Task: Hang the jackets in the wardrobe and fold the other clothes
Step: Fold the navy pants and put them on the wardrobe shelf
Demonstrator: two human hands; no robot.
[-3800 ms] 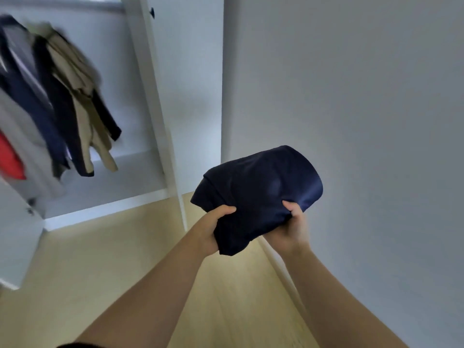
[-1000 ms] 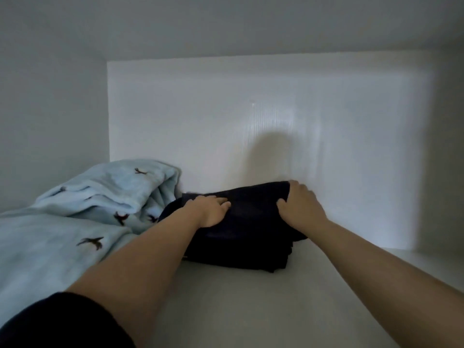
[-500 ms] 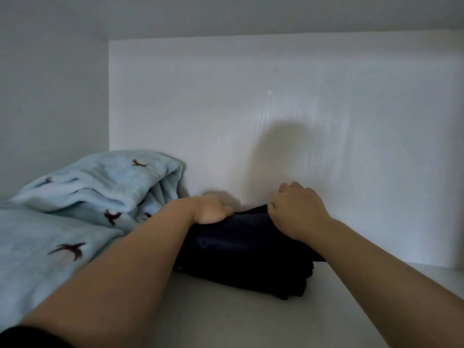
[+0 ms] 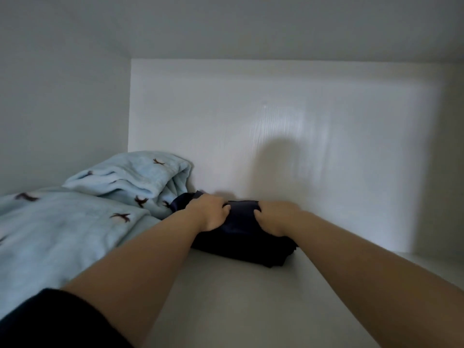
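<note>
A folded navy garment [image 4: 242, 238] lies on a white wardrobe shelf [image 4: 233, 305], pushed up against the back panel [image 4: 251, 126]. My left hand [image 4: 209, 213] rests on its left part with the fingers curled into the cloth. On the right part, my right hand [image 4: 275, 217] has its fingers bent down into the fabric too. Both forearms reach in from the bottom of the view. The garment's far edge is hidden behind my hands.
A light blue fleece blanket [image 4: 75, 222] with small dark bird prints is bunched on the left of the shelf, touching the navy garment. The compartment's left wall [image 4: 62, 109] and ceiling [image 4: 226, 26] close in. Bare shelf lies to the right of the garment.
I carried the navy garment from beside the wardrobe onto this shelf. Over the last second my hands drew closer together on top of it and their fingers curled in.
</note>
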